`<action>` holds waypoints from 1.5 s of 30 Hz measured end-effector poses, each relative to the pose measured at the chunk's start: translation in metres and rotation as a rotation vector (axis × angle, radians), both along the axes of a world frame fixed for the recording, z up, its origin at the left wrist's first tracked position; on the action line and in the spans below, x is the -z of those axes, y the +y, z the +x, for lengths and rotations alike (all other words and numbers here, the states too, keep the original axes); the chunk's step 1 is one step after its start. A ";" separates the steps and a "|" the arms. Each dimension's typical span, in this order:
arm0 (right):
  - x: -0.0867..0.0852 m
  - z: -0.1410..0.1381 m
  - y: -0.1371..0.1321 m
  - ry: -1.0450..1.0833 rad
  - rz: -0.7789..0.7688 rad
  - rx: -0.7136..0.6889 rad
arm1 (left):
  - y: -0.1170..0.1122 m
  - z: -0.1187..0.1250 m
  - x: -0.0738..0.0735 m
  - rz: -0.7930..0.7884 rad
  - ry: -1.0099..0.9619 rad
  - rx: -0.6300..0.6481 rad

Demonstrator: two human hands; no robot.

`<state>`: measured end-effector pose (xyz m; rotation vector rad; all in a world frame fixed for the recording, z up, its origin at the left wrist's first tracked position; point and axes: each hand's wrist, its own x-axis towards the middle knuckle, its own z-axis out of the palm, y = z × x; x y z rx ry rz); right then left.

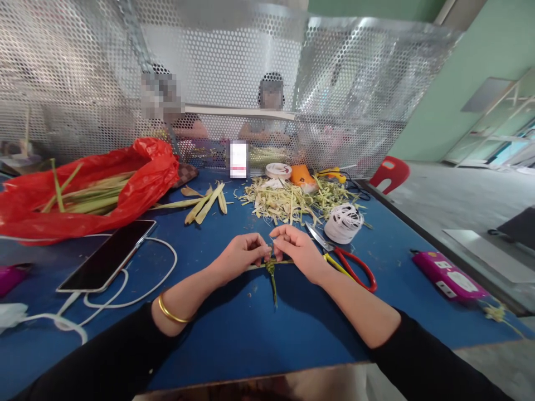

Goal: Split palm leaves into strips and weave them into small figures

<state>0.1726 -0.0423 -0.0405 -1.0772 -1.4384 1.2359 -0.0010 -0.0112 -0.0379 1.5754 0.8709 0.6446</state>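
A small green knot of plaited leaf strips lies between my hands, with a thin tail pointing toward the table's front edge. My left hand pinches thumb and fingers together at the top left of the knot, on a leaf strip. My right hand has its fingers curled and pinched at the top right, on another strip of the same piece. Pale strip ends stick out sideways under both hands. The exact grip at the fingertips is too small to make out fully. Scissors with red and yellow handles lie beside my right wrist.
Leaf scraps are heaped behind my hands, near a white ribbon roll. A red plastic bag of long leaves, a phone and white cables lie left. A purple box sits right. Two people are behind perforated sheeting.
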 end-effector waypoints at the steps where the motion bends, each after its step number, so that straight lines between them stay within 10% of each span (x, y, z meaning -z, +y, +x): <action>1: 0.000 0.000 0.000 -0.001 0.005 0.001 | 0.000 0.000 0.001 -0.017 -0.024 -0.016; 9: -0.001 0.000 -0.002 -0.141 0.214 0.044 | -0.006 0.004 -0.001 -0.186 -0.071 -0.100; 21: -0.012 0.011 -0.008 -0.502 0.442 0.214 | -0.005 0.004 0.005 -0.021 -0.090 -0.088; 29: 0.010 0.084 -0.079 -1.467 0.167 0.559 | -0.004 0.003 0.001 0.118 -0.043 -0.166; 34: 0.027 0.102 -0.093 -1.490 0.174 0.558 | -0.005 0.003 0.001 -0.059 -0.112 -0.226; 45: -0.005 0.112 -0.075 -1.323 -0.158 0.337 | 0.002 -0.002 0.000 -0.217 -0.214 -0.231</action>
